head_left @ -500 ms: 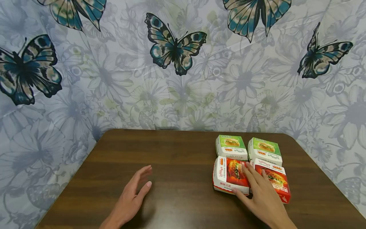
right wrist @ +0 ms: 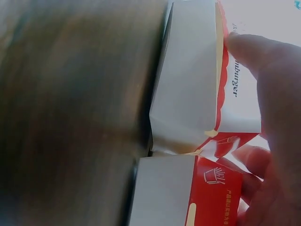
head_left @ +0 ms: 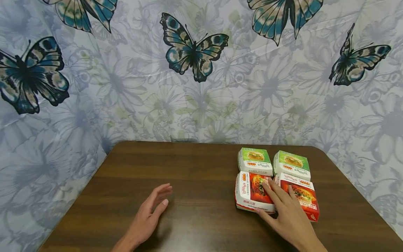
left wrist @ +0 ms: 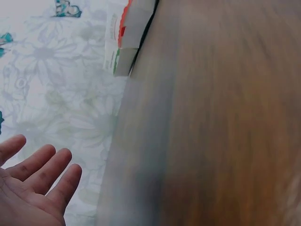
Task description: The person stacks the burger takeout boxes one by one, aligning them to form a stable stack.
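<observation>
Left hand [head_left: 145, 214] idle, grip apart; right hand [head_left: 285, 214] spread, touching the near-left red box [head_left: 244, 196]; we should nudge gently, edges square

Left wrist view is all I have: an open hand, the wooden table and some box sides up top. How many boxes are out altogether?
Observer: Four boxes, in two rows of two.
Operator: What's printed on top of the far ones?
Observer: Each green-and-white box shows a burger picture.
Operator: And where's the other hand?
Observer: The right hand touches the near-left red-and-white box, its thumb at that box's near edge.
</observation>
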Tool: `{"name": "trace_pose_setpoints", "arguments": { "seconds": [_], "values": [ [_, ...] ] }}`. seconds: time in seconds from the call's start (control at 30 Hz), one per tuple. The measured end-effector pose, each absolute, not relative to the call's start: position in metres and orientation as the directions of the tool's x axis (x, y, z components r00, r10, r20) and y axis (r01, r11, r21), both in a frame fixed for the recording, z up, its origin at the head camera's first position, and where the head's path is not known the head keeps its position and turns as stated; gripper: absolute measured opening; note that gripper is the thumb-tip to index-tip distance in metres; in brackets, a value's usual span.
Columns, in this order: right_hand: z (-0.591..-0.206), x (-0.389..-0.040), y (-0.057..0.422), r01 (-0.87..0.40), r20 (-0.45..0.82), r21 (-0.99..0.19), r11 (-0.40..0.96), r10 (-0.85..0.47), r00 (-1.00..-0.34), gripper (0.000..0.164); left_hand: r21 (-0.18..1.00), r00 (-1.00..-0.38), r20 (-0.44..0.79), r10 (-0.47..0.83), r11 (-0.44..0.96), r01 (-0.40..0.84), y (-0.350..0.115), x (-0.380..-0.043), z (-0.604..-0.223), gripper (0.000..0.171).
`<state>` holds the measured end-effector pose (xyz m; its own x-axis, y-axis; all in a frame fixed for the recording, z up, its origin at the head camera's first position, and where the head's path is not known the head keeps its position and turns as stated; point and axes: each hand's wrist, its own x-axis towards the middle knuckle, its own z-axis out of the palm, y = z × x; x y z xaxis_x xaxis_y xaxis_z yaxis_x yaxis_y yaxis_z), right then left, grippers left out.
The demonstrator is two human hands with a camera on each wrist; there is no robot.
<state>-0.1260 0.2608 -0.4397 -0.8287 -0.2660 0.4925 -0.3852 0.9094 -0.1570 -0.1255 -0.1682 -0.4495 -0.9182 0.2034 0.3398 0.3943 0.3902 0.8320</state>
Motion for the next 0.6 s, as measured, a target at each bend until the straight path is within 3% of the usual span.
{"name": "trace_pose_setpoints", "arguments": {
  "seconds": [0.6],
  "values": [
    [-0.4398,-0.1254,0.2604,-0.369,0.433,-0.13,0.92,-0.282,-0.856,0.093,0.827,-0.902,0.357,0.242,0.366,0.426,-0.1667,-0.129,-0.4585,0.044]
  ]
}}
